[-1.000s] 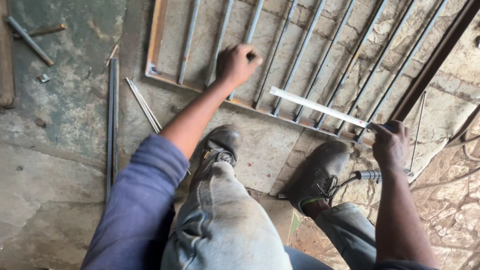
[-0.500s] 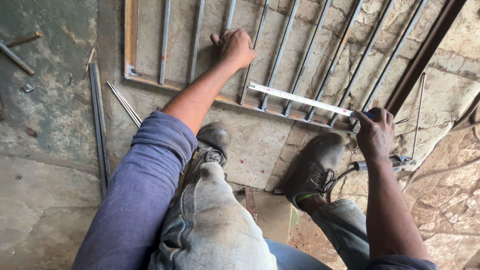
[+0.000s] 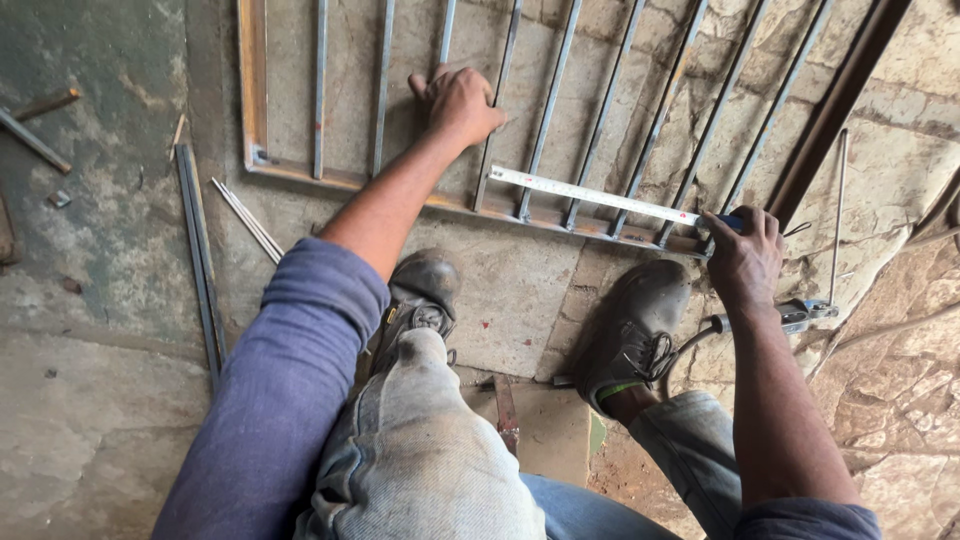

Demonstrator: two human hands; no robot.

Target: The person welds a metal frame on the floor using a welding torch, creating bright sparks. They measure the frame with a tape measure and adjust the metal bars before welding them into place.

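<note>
Here I judge we're mid-measure: my left hand (image 3: 458, 102) presses flat, fingers ungripping, on a grille bar (image 3: 497, 110), my right hand (image 3: 745, 258) pinches the tape measure (image 3: 595, 196), awaiting alignment.

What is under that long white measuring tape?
The measuring tape lies across several upright bars of the metal grille; stone floor shows between them. The right hand covers its case end.

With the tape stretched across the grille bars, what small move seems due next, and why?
Probably sliding the left hand down to pin the tape's free end: the tape measure lies across the bars, held only by the right hand, while the left rests higher up.
</note>
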